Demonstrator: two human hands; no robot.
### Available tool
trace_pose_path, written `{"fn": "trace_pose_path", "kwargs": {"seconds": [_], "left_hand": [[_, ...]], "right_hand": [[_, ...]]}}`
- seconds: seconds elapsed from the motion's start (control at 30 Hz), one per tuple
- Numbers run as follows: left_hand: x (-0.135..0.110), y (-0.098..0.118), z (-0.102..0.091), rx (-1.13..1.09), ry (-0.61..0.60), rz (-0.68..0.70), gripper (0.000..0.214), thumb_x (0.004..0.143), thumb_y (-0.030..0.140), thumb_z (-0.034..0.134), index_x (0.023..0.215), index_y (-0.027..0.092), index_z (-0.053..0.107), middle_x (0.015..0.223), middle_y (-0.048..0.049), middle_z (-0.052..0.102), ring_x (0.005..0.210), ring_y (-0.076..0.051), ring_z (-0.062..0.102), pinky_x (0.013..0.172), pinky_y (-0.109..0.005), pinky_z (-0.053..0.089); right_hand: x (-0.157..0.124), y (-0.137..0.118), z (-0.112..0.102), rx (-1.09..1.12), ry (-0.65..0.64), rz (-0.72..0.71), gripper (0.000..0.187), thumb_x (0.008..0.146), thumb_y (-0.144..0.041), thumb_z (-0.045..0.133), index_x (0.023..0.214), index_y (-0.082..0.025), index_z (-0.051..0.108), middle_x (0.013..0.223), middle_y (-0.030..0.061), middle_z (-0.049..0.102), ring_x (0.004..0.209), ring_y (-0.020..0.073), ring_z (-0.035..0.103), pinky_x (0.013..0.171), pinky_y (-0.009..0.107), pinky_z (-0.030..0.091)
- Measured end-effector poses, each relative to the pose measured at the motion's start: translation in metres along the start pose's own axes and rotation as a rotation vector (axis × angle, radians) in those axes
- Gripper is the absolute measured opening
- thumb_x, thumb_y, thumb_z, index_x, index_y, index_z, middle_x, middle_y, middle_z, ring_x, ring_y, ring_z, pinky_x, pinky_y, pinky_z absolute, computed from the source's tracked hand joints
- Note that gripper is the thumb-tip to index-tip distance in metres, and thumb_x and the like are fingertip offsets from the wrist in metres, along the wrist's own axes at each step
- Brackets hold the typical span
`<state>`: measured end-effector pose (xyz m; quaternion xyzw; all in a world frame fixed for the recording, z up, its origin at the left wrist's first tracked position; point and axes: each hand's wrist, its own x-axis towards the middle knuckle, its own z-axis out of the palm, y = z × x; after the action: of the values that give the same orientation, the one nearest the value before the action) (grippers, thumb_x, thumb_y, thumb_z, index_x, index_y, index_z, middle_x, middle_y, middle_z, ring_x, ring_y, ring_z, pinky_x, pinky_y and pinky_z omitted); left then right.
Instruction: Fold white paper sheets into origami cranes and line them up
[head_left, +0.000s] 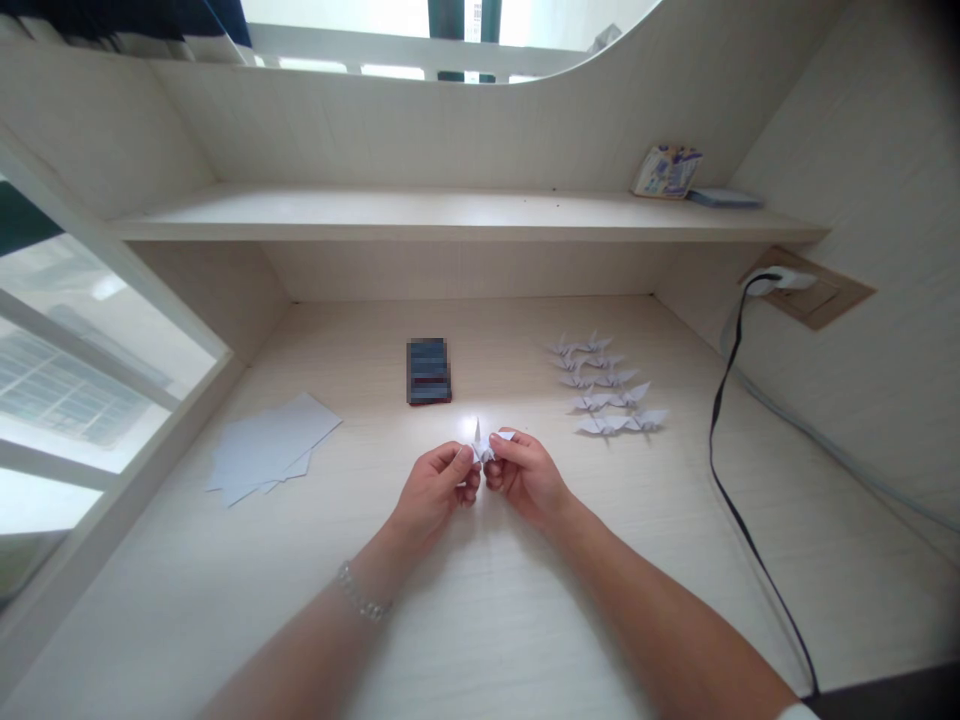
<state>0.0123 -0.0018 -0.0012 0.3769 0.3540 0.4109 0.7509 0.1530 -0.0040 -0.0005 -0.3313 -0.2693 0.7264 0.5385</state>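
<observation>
A small white origami crane (483, 451) is held between my two hands above the middle of the desk. My left hand (441, 482) pinches its left side between thumb and fingers. On its right side, my right hand (526, 476) is closed in a similar pinch near a wing. One thin point of the paper sticks up between the hands, while the fingertips hide part of the folds. To the right, several finished paper cranes (606, 385) stand in short rows. Loose white paper sheets (274, 445) lie overlapping on the left.
Behind my hands lies a dark, blurred-out phone-like rectangle (429, 371). A black cable (721, 470) runs from the wall socket (814, 288) down the desk's right side. A shelf (465, 212) spans the back, bearing a small colourful packet (667, 171).
</observation>
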Motion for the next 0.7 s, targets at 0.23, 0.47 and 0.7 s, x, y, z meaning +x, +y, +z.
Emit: {"fn": "trace_pose_path", "kwargs": {"seconds": [0.23,0.47,0.7], "left_hand": [[-0.0001,0.0002,-0.0037,-0.093,-0.006,0.039,0.023,0.080,0.032,0.061,0.068,0.014,0.053,0.066,0.0003,0.052,0.056,-0.008,0.048,0.051,-0.021,0.037],[-0.0010,0.0056,-0.0034,-0.202,0.011,-0.013,0.032,0.082,0.040,0.055,0.065,0.013,0.052,0.065,-0.0012,0.053,0.054,-0.009,0.050,0.049,-0.021,0.038],[-0.0018,0.0055,-0.0023,-0.080,0.003,0.008,0.032,0.080,0.045,0.056,0.072,0.014,0.054,0.062,-0.0018,0.054,0.050,-0.009,0.049,0.042,-0.019,0.033]], "right_hand": [[0.0025,-0.0019,-0.0057,0.132,0.053,-0.003,0.023,0.072,-0.027,0.070,0.065,-0.016,0.050,0.051,-0.0039,0.050,0.045,0.0071,0.045,0.042,0.017,0.034],[0.0011,-0.0026,-0.0049,0.083,0.050,-0.022,0.021,0.071,-0.028,0.070,0.066,-0.016,0.052,0.052,-0.0035,0.050,0.046,0.0074,0.045,0.042,0.018,0.034],[0.0009,0.0003,-0.0029,-0.068,0.040,-0.039,0.021,0.071,-0.029,0.069,0.065,-0.015,0.055,0.053,-0.0025,0.052,0.045,0.0073,0.045,0.041,0.019,0.033]]}}
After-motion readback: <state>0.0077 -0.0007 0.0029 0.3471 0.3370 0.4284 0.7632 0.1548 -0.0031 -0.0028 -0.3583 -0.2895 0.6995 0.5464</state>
